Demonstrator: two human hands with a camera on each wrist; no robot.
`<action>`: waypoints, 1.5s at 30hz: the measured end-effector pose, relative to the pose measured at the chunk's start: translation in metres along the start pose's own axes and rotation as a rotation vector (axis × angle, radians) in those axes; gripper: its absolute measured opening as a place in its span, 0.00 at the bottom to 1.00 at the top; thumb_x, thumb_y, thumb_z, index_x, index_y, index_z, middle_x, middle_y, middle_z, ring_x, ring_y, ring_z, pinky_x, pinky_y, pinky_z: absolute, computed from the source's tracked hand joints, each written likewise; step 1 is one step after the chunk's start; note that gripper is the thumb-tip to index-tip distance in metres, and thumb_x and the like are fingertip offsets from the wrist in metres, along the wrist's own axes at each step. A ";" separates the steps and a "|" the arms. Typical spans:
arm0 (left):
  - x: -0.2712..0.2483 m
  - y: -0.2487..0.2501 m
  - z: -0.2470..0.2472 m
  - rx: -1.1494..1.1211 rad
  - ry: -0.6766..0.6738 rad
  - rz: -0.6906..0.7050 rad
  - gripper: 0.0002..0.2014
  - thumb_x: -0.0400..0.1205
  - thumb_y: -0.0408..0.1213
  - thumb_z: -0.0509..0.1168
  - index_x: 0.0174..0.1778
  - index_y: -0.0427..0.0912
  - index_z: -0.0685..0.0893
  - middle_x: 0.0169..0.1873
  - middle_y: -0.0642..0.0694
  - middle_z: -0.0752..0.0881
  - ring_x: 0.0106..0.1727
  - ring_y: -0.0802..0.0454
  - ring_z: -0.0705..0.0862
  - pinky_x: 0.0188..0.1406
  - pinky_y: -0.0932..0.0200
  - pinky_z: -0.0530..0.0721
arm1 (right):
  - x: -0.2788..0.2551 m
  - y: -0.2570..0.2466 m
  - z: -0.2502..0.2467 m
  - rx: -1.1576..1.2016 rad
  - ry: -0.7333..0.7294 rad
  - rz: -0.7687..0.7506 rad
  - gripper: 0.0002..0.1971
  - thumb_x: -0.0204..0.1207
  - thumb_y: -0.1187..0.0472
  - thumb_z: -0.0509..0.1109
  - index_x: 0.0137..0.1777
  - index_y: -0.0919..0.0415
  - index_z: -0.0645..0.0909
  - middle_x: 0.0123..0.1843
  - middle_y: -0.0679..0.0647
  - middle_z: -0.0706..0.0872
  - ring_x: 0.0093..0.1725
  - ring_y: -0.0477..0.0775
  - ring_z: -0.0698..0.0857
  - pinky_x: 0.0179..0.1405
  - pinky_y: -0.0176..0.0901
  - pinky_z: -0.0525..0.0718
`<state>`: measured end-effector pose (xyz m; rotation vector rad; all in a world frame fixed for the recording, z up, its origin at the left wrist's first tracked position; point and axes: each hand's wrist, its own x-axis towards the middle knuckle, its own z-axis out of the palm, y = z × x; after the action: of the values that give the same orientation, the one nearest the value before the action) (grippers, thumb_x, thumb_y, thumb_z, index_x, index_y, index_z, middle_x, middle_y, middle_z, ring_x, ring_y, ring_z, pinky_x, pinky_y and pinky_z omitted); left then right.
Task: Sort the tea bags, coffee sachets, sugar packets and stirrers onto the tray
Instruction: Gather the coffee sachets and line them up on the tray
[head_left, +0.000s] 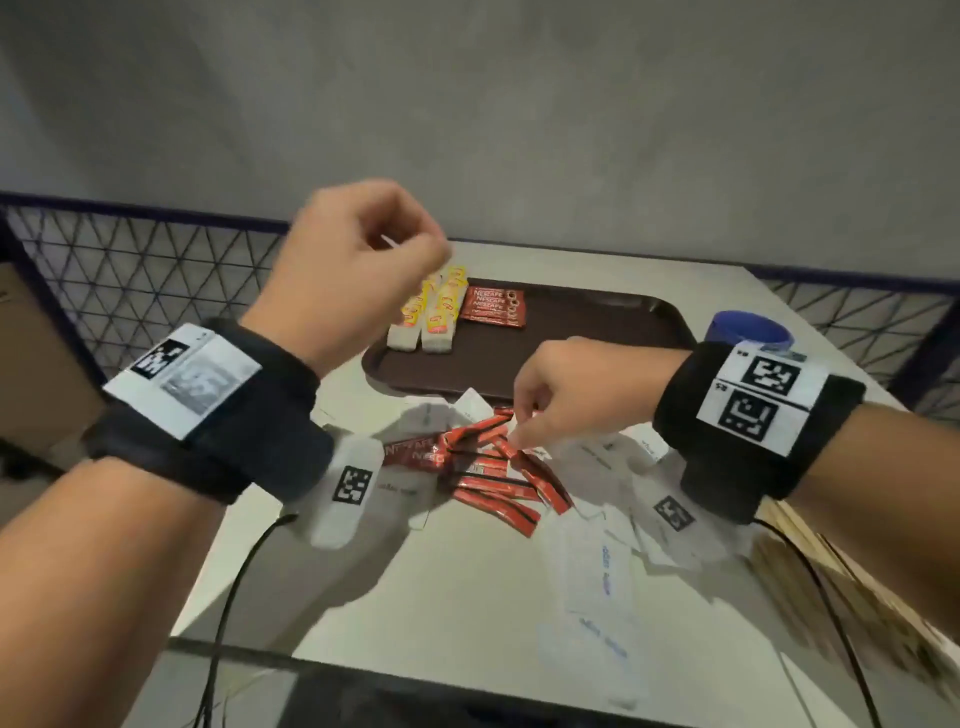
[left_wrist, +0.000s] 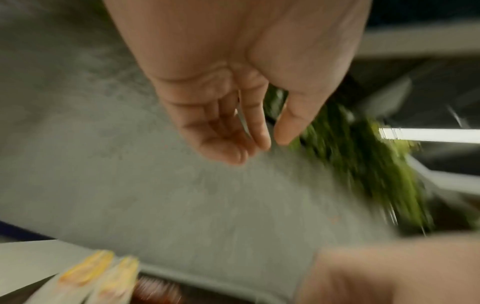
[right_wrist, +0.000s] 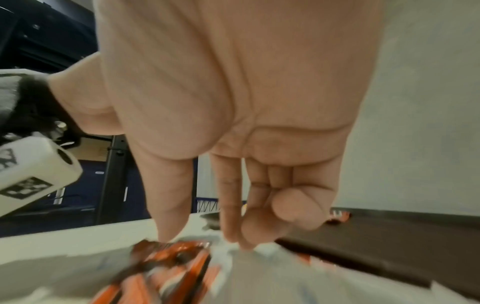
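My right hand (head_left: 519, 431) reaches down onto a heap of red coffee sachets (head_left: 493, 467) on the white table. In the right wrist view its thumb (right_wrist: 166, 236) touches a red sachet (right_wrist: 176, 253). The first two fingers land on a white packet beside it, and nothing is lifted. My left hand (head_left: 363, 249) hovers blurred above the left end of the brown tray (head_left: 597, 332), fingers loosely curled (left_wrist: 259, 139) and holding nothing. On the tray lie yellow-and-white tea bags (head_left: 436, 312) and red coffee sachets (head_left: 493, 309). White sugar packets (head_left: 597, 561) are scattered around the heap. Wooden stirrers (head_left: 831, 587) lie at the right edge.
A blue cup (head_left: 748, 330) stands right of the tray, behind my right wrist. A wire mesh fence (head_left: 130, 270) runs along the table's left and far sides. The table's near edge (head_left: 415, 670) is close to me. Cables hang from both wrist bands.
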<state>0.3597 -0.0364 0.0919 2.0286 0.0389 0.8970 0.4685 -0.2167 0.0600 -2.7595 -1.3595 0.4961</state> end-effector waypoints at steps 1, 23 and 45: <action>-0.011 -0.002 0.008 0.182 -0.167 0.000 0.01 0.75 0.41 0.71 0.39 0.50 0.87 0.36 0.55 0.89 0.34 0.55 0.86 0.34 0.60 0.82 | -0.009 -0.004 0.012 -0.022 0.002 0.007 0.16 0.76 0.38 0.76 0.48 0.50 0.88 0.47 0.47 0.90 0.47 0.48 0.87 0.46 0.47 0.88; -0.108 -0.011 0.048 0.741 -0.804 -0.184 0.13 0.76 0.38 0.70 0.55 0.53 0.80 0.50 0.50 0.85 0.53 0.46 0.83 0.46 0.53 0.79 | -0.128 -0.006 0.067 0.983 0.543 0.196 0.01 0.80 0.70 0.75 0.47 0.69 0.87 0.38 0.63 0.90 0.30 0.54 0.90 0.34 0.49 0.91; -0.087 -0.022 0.075 1.176 -0.794 -0.068 0.13 0.88 0.50 0.65 0.58 0.45 0.85 0.54 0.43 0.87 0.56 0.41 0.85 0.46 0.50 0.77 | -0.160 0.007 0.139 1.908 0.731 0.128 0.05 0.83 0.66 0.69 0.47 0.68 0.81 0.36 0.61 0.84 0.32 0.56 0.83 0.28 0.44 0.84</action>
<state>0.3470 -0.1068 -0.0007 3.3041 0.2346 -0.1547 0.3421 -0.3618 -0.0297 -1.1057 -0.1033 0.3401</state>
